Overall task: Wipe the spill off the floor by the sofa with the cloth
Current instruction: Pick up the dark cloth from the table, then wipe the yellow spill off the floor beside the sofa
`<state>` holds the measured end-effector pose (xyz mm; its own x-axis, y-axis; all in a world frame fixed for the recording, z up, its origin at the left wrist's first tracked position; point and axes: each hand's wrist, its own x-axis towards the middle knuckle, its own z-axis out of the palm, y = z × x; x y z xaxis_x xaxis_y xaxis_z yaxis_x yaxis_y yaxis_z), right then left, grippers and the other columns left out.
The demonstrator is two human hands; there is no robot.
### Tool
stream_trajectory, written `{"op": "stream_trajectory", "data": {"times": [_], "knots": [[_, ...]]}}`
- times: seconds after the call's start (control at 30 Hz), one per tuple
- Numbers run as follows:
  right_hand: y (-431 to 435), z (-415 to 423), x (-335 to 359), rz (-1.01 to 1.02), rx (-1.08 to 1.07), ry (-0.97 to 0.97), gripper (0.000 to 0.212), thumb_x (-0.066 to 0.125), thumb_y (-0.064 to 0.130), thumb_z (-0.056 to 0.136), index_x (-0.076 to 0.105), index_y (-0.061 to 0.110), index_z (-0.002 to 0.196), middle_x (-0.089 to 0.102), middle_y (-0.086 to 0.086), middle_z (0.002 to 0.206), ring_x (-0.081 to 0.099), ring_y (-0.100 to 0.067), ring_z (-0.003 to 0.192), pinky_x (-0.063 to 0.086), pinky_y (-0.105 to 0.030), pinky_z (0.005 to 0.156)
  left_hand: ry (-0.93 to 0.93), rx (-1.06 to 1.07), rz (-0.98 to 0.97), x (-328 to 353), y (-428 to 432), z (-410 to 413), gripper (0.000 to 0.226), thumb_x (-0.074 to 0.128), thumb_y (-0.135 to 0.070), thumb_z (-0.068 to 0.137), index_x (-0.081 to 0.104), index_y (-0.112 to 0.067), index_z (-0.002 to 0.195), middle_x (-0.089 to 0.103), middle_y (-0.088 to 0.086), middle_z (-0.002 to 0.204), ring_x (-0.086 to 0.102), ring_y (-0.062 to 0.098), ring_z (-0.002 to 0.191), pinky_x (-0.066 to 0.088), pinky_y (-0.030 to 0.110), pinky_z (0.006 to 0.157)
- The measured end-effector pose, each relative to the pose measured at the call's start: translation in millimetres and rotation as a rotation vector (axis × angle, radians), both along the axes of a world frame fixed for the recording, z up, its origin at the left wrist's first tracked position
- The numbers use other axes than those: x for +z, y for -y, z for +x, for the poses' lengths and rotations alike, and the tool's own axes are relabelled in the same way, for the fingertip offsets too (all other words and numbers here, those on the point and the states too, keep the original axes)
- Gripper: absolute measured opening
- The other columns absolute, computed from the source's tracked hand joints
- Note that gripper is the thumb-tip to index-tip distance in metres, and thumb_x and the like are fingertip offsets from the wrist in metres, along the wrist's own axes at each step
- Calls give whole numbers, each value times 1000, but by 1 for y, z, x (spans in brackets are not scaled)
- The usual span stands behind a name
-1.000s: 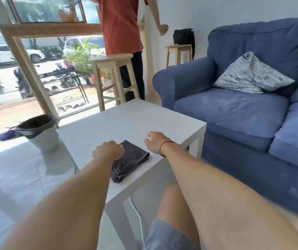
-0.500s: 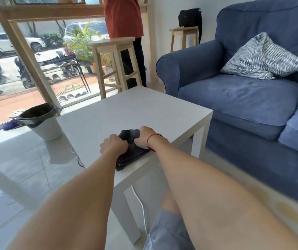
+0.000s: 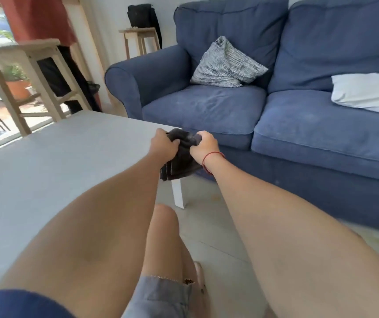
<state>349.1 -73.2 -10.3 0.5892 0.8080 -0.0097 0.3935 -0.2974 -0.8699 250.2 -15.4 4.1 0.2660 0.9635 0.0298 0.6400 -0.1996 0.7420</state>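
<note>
the dark grey cloth point(image 3: 181, 154) is gripped by both the left hand point(image 3: 163, 144) and the right hand point(image 3: 203, 146), bunched above the counter point(image 3: 58, 161) corner before the blue sofa point(image 3: 298, 125). yellowish spill marks point(image 3: 216, 198) are seen on the floor; if the cloth stays bunched, streaks could be left.

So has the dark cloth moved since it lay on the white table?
Yes. The dark cloth is lifted off the white table, held bunched by both hands at its sofa-side corner.
</note>
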Motion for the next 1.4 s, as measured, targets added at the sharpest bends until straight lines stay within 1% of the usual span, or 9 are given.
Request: {"op": "stream_trajectory", "data": {"times": [0.3, 0.37, 0.5, 0.67, 1.0, 1.07, 1.2, 1.27, 1.4], "knots": [[47, 90, -99, -80, -259, -76, 30, 48, 5, 86, 54, 16, 113, 55, -11, 119, 55, -33, 105, 45, -34, 92, -9, -133, -285, -105, 22, 116, 44, 52, -19, 93, 39, -2, 131, 52, 16, 130, 53, 31, 118, 42, 32, 84], [45, 100, -128, -134, -294, -94, 43, 48, 2, 86, 51, 17, 126, 54, -12, 130, 54, -35, 115, 45, -37, 100, -42, -156, -315, -135, 22, 126, 44, 54, -15, 92, 39, -1, 130, 52, 17, 131, 52, 32, 119, 41, 31, 84], [39, 114, -188, -271, -273, -103, 57, 44, -1, 88, 42, 19, 141, 50, -11, 141, 49, -33, 127, 42, -37, 105, -129, -177, -374, -199, 10, 137, 41, 56, -8, 89, 44, -2, 128, 55, 18, 127, 54, 34, 117, 45, 34, 89], [18, 135, -267, -333, -295, -150, 49, 44, -3, 86, 51, 15, 132, 60, -11, 130, 57, -33, 117, 47, -36, 97, -193, -182, -430, -274, -9, 155, 42, 57, -9, 90, 44, -5, 130, 55, 17, 125, 54, 33, 116, 45, 32, 87], [-26, 169, -395, -427, -269, -258, 51, 44, 0, 90, 44, 17, 137, 59, -11, 129, 58, -33, 115, 49, -39, 97, -233, -136, -547, -398, -54, 191, 48, 56, -17, 93, 41, -13, 139, 54, 15, 128, 58, 34, 111, 53, 41, 91], [-29, 171, -416, -489, -241, -134, 52, 48, 3, 89, 41, 15, 138, 52, -11, 138, 51, -33, 125, 44, -41, 103, -178, -101, -565, -420, -62, 192, 47, 51, -22, 97, 38, -13, 141, 54, 16, 130, 58, 31, 109, 51, 40, 94], [-28, 156, -449, -524, -86, 372, 60, 49, 20, 92, 30, 12, 148, 15, -14, 161, 14, -30, 148, 18, -46, 119, -299, -80, -320, -456, -88, 179, 48, 39, -23, 101, 32, -10, 147, 34, 13, 153, 28, 28, 143, 27, 41, 116], [-25, 141, -462, -485, 9, 460, 61, 49, 29, 92, 32, 11, 148, 19, -14, 160, 18, -30, 148, 20, -50, 119, -485, -165, -198, -468, -99, 170, 55, 32, -30, 102, 19, -15, 153, 10, 10, 163, 4, 27, 151, 10, 41, 122], [-26, 140, -493, -506, 14, 484, 61, 36, 45, 94, 37, 16, 147, 28, -12, 158, 24, -29, 146, 20, -50, 119, -742, -233, -367, -488, -107, 167, 61, 16, -46, 101, -13, -33, 152, -27, 3, 159, -23, 24, 147, -12, 43, 119]]}}
